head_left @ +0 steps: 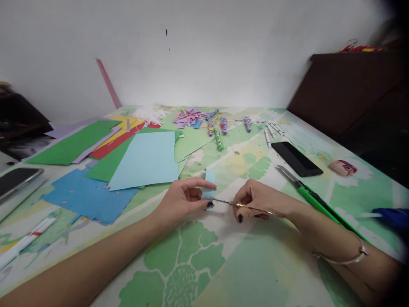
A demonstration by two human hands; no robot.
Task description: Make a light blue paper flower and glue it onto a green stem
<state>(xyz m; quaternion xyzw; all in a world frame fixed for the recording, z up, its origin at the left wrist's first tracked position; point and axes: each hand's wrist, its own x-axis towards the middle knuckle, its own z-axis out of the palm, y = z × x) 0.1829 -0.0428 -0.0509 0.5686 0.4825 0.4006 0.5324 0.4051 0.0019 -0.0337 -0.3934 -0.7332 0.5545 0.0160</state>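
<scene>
Between the thumb and fingers of my left hand point(188, 196) is a narrow strip of light blue paper point(209, 177), held upright above the table. My right hand point(252, 200) is closed around the handles of a pair of scissors point(223, 201) with gold-coloured grips. The blades point left and meet the paper strip near my left thumb. Whether they have cut into it cannot be made out. A light blue sheet point(148, 157) lies on a green sheet point(105, 166) beyond my left hand.
A blue sheet point(92, 196) lies at left. Small rolled paper tubes point(218, 139) and a heap of paper scraps point(190, 117) sit at the back. To the right are a black phone point(297, 158), a green box cutter point(316, 200) and several markers point(271, 130). Another phone point(17, 179) is far left.
</scene>
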